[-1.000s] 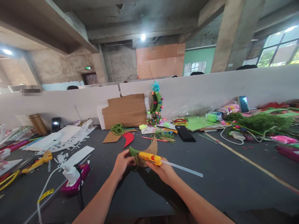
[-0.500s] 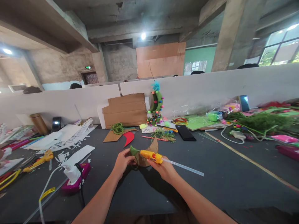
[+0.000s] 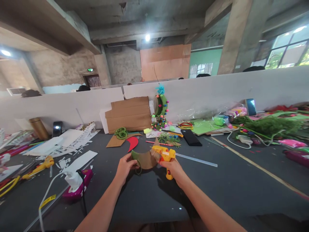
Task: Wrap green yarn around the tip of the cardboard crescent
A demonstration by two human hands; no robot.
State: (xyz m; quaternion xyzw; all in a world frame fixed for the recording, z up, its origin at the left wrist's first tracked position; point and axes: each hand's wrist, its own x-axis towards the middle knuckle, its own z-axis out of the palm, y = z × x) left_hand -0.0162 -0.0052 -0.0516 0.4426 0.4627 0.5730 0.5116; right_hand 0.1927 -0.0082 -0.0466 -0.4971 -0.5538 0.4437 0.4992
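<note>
Currently held: one crescent (image 3: 146, 160), one glue gun (image 3: 171, 154).

On the worktop (image 3: 229, 196), open room stretches right of the right grip (image 3: 173, 167), bounded on its far side by the black phone (image 3: 191, 137); the glue stick (image 3: 196, 159) juts into it from the glue gun (image 3: 166, 154). Another bare patch lies on the near side, between the forearms (image 3: 105, 199). The cardboard crescent (image 3: 146, 160) bars the gap between the left grip (image 3: 126, 166) and the right. Farther left, the purple power strip (image 3: 84, 182) and white cable (image 3: 40, 211) obstruct a low sweep. Beyond, the red crescent (image 3: 132, 143), cord bundle (image 3: 121, 133) and upright cardboard panel (image 3: 129, 114) crowd the far side.
</note>
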